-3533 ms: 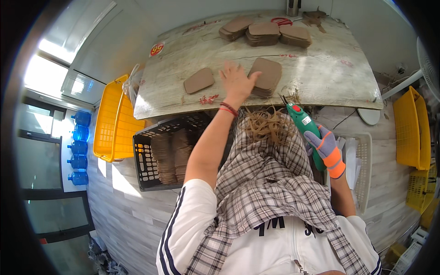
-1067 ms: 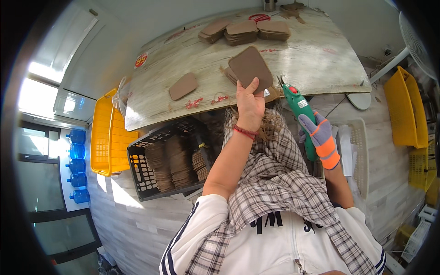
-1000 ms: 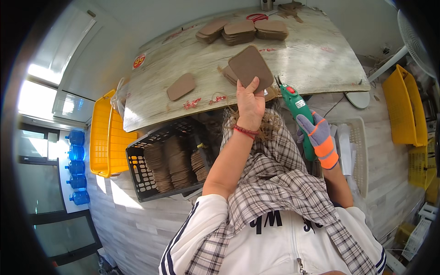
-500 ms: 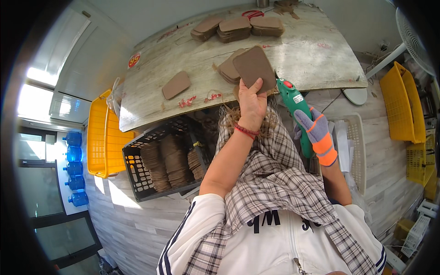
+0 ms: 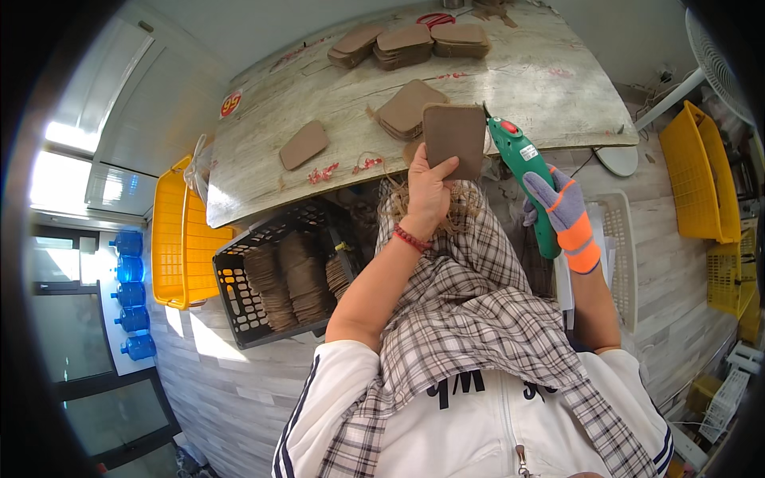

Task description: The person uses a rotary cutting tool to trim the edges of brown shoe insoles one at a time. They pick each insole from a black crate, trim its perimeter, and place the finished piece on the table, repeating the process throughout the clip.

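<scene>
My left hand (image 5: pixel 431 185), bare, pinches a brown rounded piece (image 5: pixel 456 137) of flat sheet material near its lower edge, thumb on top. In my right hand (image 5: pixel 555 203), wearing a grey and orange glove, is a green electric cutter (image 5: pixel 519 163) with a red button. Its tip points up and lies close beside the piece's right edge; whether they touch I cannot tell. Behind the held piece, a small stack of similar brown pieces (image 5: pixel 401 110) rests on the table. One single piece (image 5: pixel 304 145) lies apart to the left. Brown trimmings (image 5: pixel 402 209) hang below the table edge over my lap.
Several stacks of brown pieces (image 5: pixel 405 48) stand at the back of the worn table (image 5: pixel 550 95), near red-handled scissors (image 5: pixel 437 18). Below, at left, a black crate (image 5: pixel 239 307) holds more pieces. Yellow crates (image 5: pixel 177 247) stand at both sides; a white basket (image 5: pixel 625 263) sits at right.
The held piece has turned more upright and moved slightly right and down, uncovering more of the stack behind. The cutter has shifted slightly right and up.
</scene>
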A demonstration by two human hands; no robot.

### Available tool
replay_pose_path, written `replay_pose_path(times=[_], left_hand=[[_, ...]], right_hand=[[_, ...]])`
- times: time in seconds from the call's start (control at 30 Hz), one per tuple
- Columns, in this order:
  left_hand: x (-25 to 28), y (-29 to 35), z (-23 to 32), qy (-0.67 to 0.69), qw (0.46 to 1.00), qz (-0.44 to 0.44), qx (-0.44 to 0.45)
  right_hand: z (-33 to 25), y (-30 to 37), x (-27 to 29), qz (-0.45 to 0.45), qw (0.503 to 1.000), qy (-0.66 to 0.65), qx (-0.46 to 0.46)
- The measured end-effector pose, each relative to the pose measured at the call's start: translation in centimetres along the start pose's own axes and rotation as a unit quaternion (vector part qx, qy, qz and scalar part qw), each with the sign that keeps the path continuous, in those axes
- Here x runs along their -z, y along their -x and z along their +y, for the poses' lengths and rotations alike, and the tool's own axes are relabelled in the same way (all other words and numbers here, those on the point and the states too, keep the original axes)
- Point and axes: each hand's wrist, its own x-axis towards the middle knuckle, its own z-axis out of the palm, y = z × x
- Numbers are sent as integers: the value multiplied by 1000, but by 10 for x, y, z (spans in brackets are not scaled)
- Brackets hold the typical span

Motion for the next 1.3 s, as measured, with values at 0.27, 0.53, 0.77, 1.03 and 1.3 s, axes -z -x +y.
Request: replay_pose_path(times=[0.27,0.53,0.77,1.03,1.3], left_hand=[[25,-5,51,-160,980,-74,87],[31,-7,80,-264,942,-101,184],[41,-3,72,-273,930,-122,213],[27,-2,94,-434,876,-125,169],[41,-9,110,-406,909,-56,79]], right_hand=[[-7,12,19,-77,995,48,-34],[-8,19,17,-101,989,101,-32],[-7,13,8,-104,990,93,-29],[-6,10,9,-124,987,90,-43],[-1,11,11,-153,981,112,-35]])
